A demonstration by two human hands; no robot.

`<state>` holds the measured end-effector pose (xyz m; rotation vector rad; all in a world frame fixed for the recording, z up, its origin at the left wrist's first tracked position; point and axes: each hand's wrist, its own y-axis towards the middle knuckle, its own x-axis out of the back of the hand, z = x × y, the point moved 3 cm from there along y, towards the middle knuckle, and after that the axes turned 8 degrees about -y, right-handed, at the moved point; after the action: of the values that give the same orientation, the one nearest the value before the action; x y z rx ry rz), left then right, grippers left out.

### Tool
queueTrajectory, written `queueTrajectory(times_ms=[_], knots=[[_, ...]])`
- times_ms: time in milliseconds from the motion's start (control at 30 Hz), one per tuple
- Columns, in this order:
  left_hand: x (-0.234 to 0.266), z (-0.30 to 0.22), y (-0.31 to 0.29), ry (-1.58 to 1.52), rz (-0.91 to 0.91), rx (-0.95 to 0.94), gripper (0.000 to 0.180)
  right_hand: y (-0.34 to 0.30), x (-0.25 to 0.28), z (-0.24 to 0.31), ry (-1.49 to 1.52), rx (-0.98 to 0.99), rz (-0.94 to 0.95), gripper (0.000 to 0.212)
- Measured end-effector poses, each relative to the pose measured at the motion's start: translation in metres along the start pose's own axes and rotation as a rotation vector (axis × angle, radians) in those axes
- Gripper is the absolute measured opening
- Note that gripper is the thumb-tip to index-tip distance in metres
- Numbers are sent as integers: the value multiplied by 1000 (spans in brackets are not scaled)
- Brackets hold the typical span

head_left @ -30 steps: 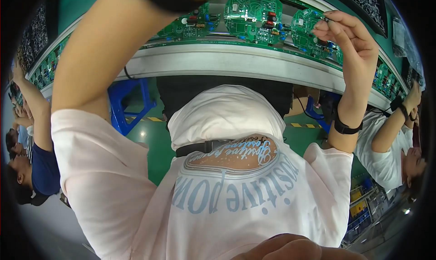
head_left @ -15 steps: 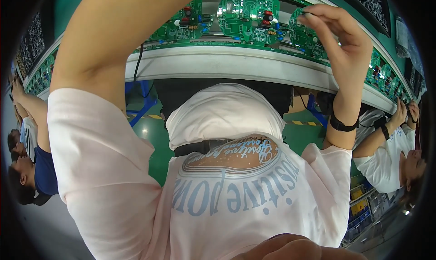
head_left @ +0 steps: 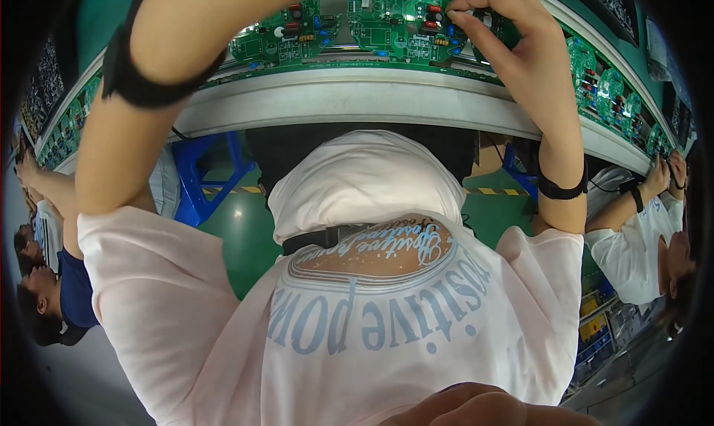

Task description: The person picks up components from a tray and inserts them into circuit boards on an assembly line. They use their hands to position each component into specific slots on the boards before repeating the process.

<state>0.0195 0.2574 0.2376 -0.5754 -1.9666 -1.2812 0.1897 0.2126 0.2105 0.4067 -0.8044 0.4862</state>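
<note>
My right hand [head_left: 520, 36] is over the line of green circuit boards, its thumb and forefinger brought together at the right edge of the middle board [head_left: 394, 24]. Whatever is between the fingertips, if anything, is too small to make out. Close to the fingertips on that board stand red and dark cylindrical parts and several small blue parts. Another green circuit board [head_left: 286, 43] lies to the left, partly behind my left forearm [head_left: 216, 24]. That forearm, with a black band on it, crosses the top left and leaves the picture, so my left hand is out of view.
A pale rail [head_left: 357, 102] runs along the near side of the boards. More populated boards [head_left: 610, 95] continue on the right. Co-workers sit at both sides, one with hands [head_left: 666, 177] at the line. Blue stool legs [head_left: 197, 188] stand below.
My right hand has shifted left from the right-hand board to the middle board's edge. My left arm has swung, bringing its black band into view.
</note>
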Motion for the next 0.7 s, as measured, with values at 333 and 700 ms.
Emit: queueTrajectory(times_ms=[333,700], knots=[[-14,-38,-50,-20,358,274,16,-1,2,-12,12,-32,5,15],[-7,-36,-57,-76,272,316,15,2,-1,-14,0,-49,4,12]])
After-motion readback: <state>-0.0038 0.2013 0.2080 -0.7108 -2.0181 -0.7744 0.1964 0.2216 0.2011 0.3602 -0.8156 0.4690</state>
